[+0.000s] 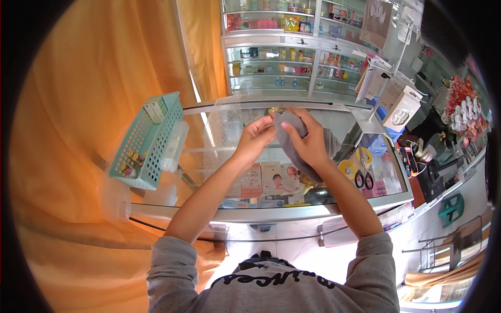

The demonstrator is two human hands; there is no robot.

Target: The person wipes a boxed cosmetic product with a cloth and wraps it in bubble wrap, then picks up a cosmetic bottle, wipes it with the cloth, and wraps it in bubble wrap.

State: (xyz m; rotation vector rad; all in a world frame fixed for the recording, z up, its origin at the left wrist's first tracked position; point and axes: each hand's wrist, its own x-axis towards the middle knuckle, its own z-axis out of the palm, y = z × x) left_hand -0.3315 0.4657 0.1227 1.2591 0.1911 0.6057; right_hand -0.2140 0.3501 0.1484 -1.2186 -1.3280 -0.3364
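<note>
Above the glass counter (219, 151), my right hand (308, 138) is wrapped round a grey cloth (292, 133). The cloth bunches under the palm and hangs toward the counter. A small gold and red item (273, 111) shows at the upper left edge of the cloth, between the hands. My left hand (257, 136) is closed at the left side of the cloth, with thumb and fingers pressed together near that item. What its fingertips hold is too small to name. Boxes (272, 178) lie under the glass below the hands.
A teal basket (151, 151) with small items stands at the counter's left end, beside clear plastic wrap (175, 146). Black-handled scissors (364, 179) and yellow tape rolls (347, 168) are at the right. A metal stand (371, 122) and white box (403, 109) rise behind.
</note>
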